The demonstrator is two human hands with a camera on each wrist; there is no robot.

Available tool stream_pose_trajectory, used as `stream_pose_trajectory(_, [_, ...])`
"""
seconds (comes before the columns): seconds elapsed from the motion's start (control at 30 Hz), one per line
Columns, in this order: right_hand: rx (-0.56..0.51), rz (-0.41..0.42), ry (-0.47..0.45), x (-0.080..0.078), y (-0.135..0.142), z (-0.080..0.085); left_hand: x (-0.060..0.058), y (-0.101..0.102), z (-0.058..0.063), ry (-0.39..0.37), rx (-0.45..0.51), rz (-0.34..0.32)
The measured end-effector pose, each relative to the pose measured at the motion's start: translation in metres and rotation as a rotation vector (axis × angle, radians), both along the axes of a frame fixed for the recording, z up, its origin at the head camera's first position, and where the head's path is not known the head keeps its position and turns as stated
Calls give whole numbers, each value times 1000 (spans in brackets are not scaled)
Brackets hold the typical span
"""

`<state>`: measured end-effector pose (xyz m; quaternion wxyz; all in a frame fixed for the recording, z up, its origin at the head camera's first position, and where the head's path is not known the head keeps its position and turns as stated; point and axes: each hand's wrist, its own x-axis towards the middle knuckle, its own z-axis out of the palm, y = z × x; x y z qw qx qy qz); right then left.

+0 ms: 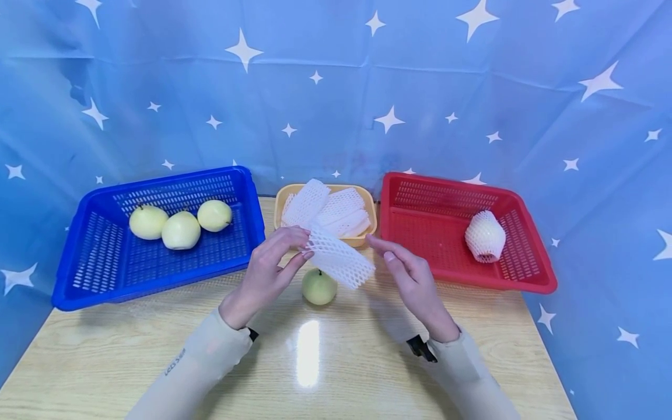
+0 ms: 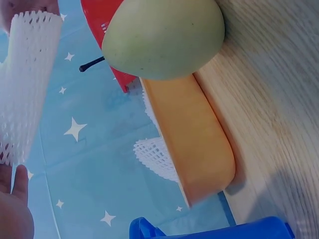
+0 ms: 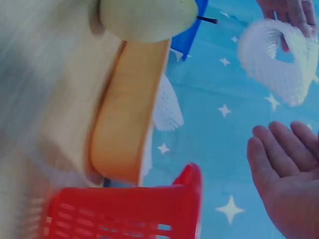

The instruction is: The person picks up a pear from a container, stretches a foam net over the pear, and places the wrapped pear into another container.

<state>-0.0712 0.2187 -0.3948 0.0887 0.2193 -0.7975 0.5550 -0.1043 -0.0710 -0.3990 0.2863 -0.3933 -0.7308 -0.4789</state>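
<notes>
My left hand (image 1: 272, 265) pinches one end of a white foam net sleeve (image 1: 341, 256), which slants down to the right above the table. In the right wrist view the foam net sleeve (image 3: 279, 59) shows its round opening. My right hand (image 1: 412, 280) is off the sleeve's other end, and its fingers (image 3: 279, 144) are extended with nothing in them. Under the sleeve a green pear (image 1: 319, 287) stands on the table, stem up. Behind it, a yellow basket (image 1: 280, 213) holds several more foam net sleeves (image 1: 336, 210).
On the left, a blue basket (image 1: 157, 280) holds three bare pears (image 1: 181, 230). To the right, a red basket (image 1: 420, 233) contains one pear in a foam net (image 1: 485, 236). A blue curtain with white stars (image 1: 315, 116) hangs behind the wooden table (image 1: 362, 373).
</notes>
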Motion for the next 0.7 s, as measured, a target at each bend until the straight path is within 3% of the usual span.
stream_pose_trajectory(0.2, [80,-33,104,-11,-4,17,-1,0,2,34,-21,-39])
stream_pose_trajectory(0.33, [167,-11,155,-22,-14,28,-2,1,3,52,-45,-72])
stream_pose_trajectory(0.47, [235,101,178,-29,-26,35,-1,1,3,36,-64,-86])
stream_pose_trajectory(0.6, [233,251,178,-33,-38,38,0,1,4,12,-83,-93])
stream_pose_trajectory(0.7, [236,318,172,-35,-44,38,0,1,5,2,-93,-97])
